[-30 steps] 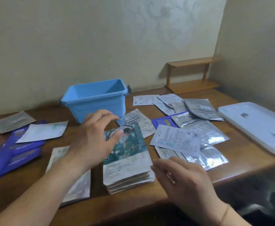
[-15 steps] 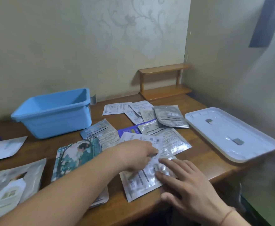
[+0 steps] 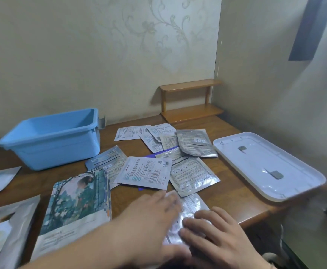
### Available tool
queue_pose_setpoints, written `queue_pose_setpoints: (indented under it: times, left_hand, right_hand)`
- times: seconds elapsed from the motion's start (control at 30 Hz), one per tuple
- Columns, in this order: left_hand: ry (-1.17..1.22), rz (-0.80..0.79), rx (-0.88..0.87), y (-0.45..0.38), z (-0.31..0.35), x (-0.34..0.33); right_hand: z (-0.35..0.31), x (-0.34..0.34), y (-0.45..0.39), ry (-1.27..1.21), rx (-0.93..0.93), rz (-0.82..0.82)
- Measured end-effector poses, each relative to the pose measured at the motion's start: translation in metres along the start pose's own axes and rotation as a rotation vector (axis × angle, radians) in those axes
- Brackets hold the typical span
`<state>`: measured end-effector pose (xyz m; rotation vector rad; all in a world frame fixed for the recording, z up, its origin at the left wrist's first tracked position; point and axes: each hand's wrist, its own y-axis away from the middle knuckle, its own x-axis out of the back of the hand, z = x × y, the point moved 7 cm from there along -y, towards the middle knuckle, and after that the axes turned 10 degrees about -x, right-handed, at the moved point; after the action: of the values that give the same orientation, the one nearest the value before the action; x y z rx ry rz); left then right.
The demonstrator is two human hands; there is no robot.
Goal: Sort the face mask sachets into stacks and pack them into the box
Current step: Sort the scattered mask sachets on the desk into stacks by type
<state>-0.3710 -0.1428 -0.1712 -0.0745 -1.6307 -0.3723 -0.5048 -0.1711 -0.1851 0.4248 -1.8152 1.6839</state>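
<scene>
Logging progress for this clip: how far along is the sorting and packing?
Early. Done: an illustrated stack is started. In hand: left hand and right hand lie on a silver sachet. Left: loose sachets remain unsorted, and the blue box looks empty.

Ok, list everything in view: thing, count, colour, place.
box: one, light blue, table's back left, open.
lid: one, white, table's right edge.
illustrated sachet stack: one, green-white, front left.
loose sachets: about ten, silver and white, table centre.
white sachet: one, centre.
silver sachet: one, under both hands.
pale sachets: two, far left.
shelf: one, wooden, back corner.
table: one, brown.
left hand: flat on silver sachet.
right hand: flat on silver sachet.
</scene>
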Motion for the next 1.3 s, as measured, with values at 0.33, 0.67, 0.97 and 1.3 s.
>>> queue_pose_setpoints:
  times: [0.33, 0.67, 0.97, 1.3]
  left_hand:
    - [-0.088, 0.028, 0.187, 0.017, 0.037, -0.025]
    - [0.011, 0.309, 0.053, 0.056, 0.022, 0.03]
    - [1.45, 0.445, 0.361, 0.023, -0.087, 0.052]
    - [1.273, 0.672, 0.375, 0.051, -0.093, 0.048]
  right_hand:
    - [-0.001, 0.007, 0.019, -0.027, 0.129, -0.12]
    - [0.041, 0.025, -0.008, -0.344, -0.144, -0.113]
    - [0.1, -0.031, -0.099, -1.09, -1.097, -0.343]
    - [0.121, -0.054, -0.116, -1.286, -1.308, -0.208]
